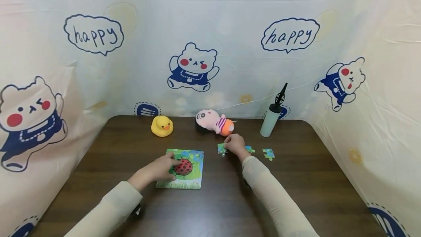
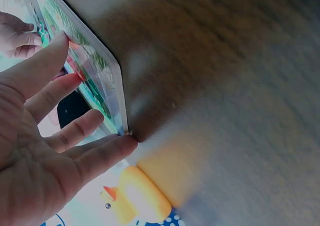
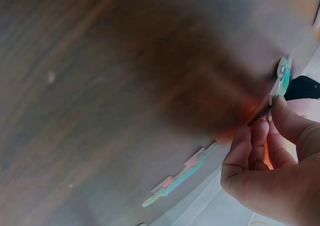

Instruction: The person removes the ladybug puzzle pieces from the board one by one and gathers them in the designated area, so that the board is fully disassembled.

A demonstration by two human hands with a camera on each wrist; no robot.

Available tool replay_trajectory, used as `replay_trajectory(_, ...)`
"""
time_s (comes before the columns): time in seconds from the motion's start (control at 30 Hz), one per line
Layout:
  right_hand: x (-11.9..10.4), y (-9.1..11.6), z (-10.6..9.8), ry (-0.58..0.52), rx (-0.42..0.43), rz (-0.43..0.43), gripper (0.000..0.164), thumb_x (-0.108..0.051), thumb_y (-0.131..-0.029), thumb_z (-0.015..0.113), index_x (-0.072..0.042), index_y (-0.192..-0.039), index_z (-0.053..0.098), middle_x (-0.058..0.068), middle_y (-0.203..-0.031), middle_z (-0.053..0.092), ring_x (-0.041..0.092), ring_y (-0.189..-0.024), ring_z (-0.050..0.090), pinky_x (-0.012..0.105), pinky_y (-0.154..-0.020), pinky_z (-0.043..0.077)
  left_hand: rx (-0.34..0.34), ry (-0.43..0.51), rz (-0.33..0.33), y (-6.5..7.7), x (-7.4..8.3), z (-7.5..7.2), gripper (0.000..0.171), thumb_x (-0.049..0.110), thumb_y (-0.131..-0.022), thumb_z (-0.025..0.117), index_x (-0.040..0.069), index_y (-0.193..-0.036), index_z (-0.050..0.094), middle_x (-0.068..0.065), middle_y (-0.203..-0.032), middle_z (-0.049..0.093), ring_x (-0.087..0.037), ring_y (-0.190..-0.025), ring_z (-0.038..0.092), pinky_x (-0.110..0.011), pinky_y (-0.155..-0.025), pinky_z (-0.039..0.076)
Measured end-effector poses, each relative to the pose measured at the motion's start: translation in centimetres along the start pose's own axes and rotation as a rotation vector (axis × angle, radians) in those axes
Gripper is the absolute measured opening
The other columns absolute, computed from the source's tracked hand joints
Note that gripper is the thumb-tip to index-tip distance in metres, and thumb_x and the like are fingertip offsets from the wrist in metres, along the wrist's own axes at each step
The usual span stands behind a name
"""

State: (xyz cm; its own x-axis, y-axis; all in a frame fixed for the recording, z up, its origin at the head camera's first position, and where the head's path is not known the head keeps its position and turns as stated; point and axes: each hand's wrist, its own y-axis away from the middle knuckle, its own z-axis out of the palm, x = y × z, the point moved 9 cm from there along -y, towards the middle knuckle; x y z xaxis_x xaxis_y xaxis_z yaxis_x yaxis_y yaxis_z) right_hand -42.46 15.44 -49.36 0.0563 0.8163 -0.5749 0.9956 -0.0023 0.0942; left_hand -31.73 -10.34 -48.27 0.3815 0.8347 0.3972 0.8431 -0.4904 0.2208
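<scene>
My left hand (image 1: 161, 169) lies over the left side of a square ladybug jigsaw puzzle (image 1: 194, 179) on the table, its fingers spread and nearly straight. Up close in the left wrist view, the fingertips touch the puzzle (image 2: 107, 68) along its edge. Farther right, my right hand (image 1: 236, 144) pinches a small green-and-blue jigsaw piece (image 1: 222, 147) between thumb and fingers; the right wrist view shows this piece (image 3: 284, 78) tilted up at the fingertips. A second piece (image 1: 250, 149) lies just right of that hand, partly hidden by it. Another piece (image 1: 268, 153) sits farther right.
Along the back of the table stand a yellow rubber duck (image 1: 162, 126), a lying plush doll (image 1: 215, 121) and a pale green hand pump (image 1: 271, 120) with a black nozzle. A printed cloth (image 1: 236, 46) hangs behind the brown table (image 1: 210, 215).
</scene>
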Motion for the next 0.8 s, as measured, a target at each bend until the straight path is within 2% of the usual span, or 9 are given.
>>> replay_trajectory(0.1, 0.3, 0.0, 0.0, 0.027, -0.007, -0.016, 0.008, -0.014, -0.078, 0.075, -0.008, -0.08, 0.07, 0.002, -0.079, 0.065, 0.019, -0.073, 0.056, 0.034, -0.072, 0.048, 0.003, -0.002, 0.011, 0.0, 0.2, 0.1, 0.057, 0.019, -0.075, 0.08, 0.009, -0.127, 0.06, -0.008, -0.109, 0.044, -0.018, -0.087, 0.046, -0.033, -0.072, 0.043)
replay_trajectory(0.23, 0.0, -0.1, 0.5, 0.124, -0.009, -0.069, 0.006, -0.012, -0.079, 0.072, -0.01, -0.079, 0.066, 0.002, -0.079, 0.062, 0.02, -0.074, 0.055, 0.035, -0.072, 0.047, -0.005, 0.004, -0.005, -0.1, 0.0, 0.3, 0.059, 0.021, -0.075, 0.08, 0.009, -0.128, 0.059, -0.006, -0.107, 0.043, -0.017, -0.085, 0.045, -0.032, -0.07, 0.041)
replay_trajectory(0.3, -0.4, -0.3, 0.9, 0.185, -0.007, -0.096, 0.004, -0.01, -0.079, 0.069, -0.012, -0.081, 0.066, 0.002, -0.082, 0.061, 0.02, -0.076, 0.056, 0.037, -0.073, 0.048, -0.006, 0.007, -0.008, 0.0, -0.1, 0.3, 0.059, 0.022, -0.075, 0.08, 0.009, -0.129, 0.059, -0.005, -0.107, 0.043, -0.016, -0.085, 0.044, -0.032, -0.07, 0.04)
replay_trajectory(0.43, -1.6, 0.2, 0.8, 0.287, 0.021, -0.133, 0.013, -0.009, -0.079, 0.066, -0.013, -0.09, 0.068, 0.003, -0.09, 0.063, 0.024, -0.083, 0.059, 0.043, -0.077, 0.048, -0.004, 0.006, -0.003, 0.1, 0.2, 0.2, 0.06, 0.022, -0.075, 0.08, 0.008, -0.129, 0.059, -0.006, -0.105, 0.043, -0.017, -0.085, 0.044, -0.032, -0.069, 0.04)
replay_trajectory(0.67, -5.8, 2.9, 1.4, 0.39, 0.106, -0.269, 0.011, -0.016, -0.079, 0.066, -0.016, -0.088, 0.072, 0.003, -0.086, 0.064, 0.026, -0.079, 0.059, 0.042, -0.069, 0.047, -0.005, 0.023, 0.006, 0.5, 0.5, 0.0, 0.058, 0.019, -0.076, 0.079, 0.005, -0.128, 0.058, -0.008, -0.106, 0.043, -0.017, -0.083, 0.044, -0.032, -0.067, 0.04)
replay_trajectory(0.8, -8.8, 4.8, 3.0, 0.404, 0.035, -0.381, 0.014, -0.024, -0.084, 0.066, -0.02, -0.095, 0.073, 0.001, -0.089, 0.063, 0.023, -0.084, 0.06, 0.041, -0.073, 0.047, 0.01, 0.036, 0.012, 0.6, 0.4, 0.1, 0.057, 0.019, -0.077, 0.079, 0.005, -0.128, 0.058, -0.014, -0.114, 0.043, -0.022, -0.093, 0.048, -0.036, -0.075, 0.045)
